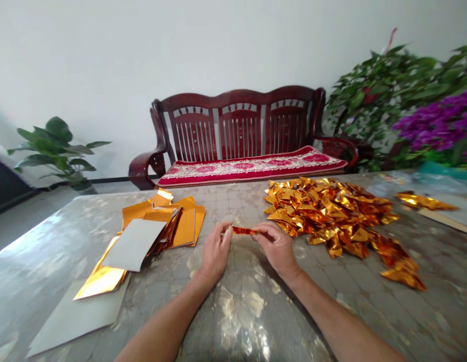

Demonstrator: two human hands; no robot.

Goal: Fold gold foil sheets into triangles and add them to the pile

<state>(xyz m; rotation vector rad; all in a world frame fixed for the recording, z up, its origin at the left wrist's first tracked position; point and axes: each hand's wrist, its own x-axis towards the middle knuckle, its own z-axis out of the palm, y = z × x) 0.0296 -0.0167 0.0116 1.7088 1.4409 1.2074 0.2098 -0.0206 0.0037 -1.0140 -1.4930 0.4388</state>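
My left hand (215,250) and my right hand (276,245) meet over the middle of the table, each pinching one end of a narrow folded strip of gold foil paper (243,231). The strip spans the gap between my fingertips, just above the tabletop. A stack of flat gold foil sheets (163,223), some showing their white backs, lies to the left of my left hand. A large heap of folded gold foil pieces (331,211) lies to the right of my right hand.
The glossy patterned table (241,306) reflects light. A loose foil piece (425,202) lies at the far right. Behind the table stand a dark wooden bench with a red cushion (248,168), a potted plant (58,151) at left and purple flowers (441,123) at right.
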